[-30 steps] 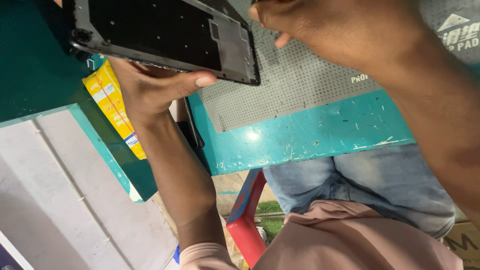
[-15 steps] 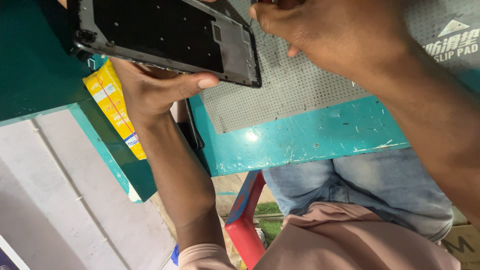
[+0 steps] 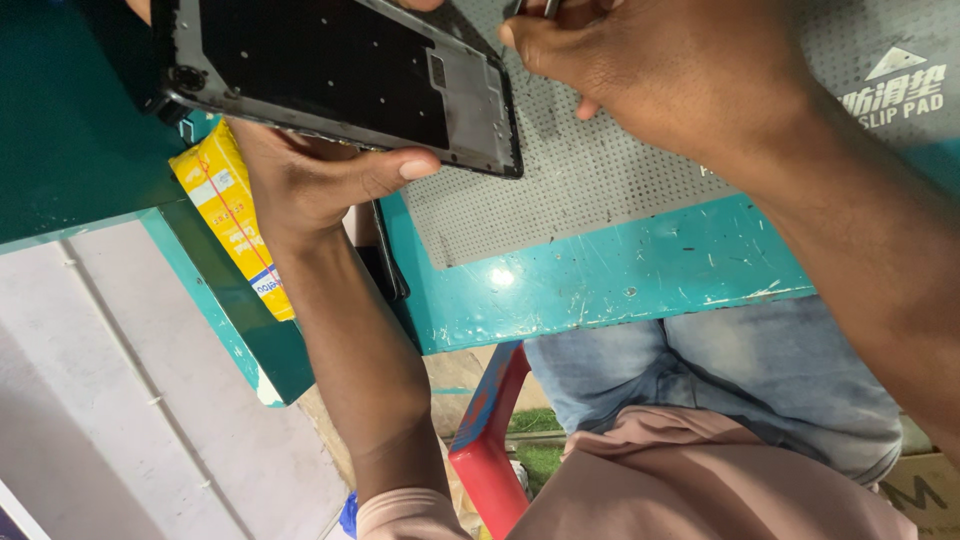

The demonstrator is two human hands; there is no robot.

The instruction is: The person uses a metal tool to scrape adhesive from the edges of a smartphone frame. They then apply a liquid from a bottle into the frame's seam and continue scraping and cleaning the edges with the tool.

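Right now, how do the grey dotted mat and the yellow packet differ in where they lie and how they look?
The grey dotted mat lies flat on top of the teal table, while the yellow packet is tucked at the table's side, below its top.

The mat is wide, dull grey and covered in small dots; the packet is narrow, bright yellow and smooth.

The right hand is over the mat; the left hand, holding the phone frame, is next to the packet.

Both are partly hidden.

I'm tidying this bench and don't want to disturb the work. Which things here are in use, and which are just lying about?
In use:
- phone frame, held from below by the left hand
- thin metal tool, gripped in the right hand
- grey dotted anti-slip mat under the work

Lying about:
- yellow packet at the teal table's edge
- red stool below
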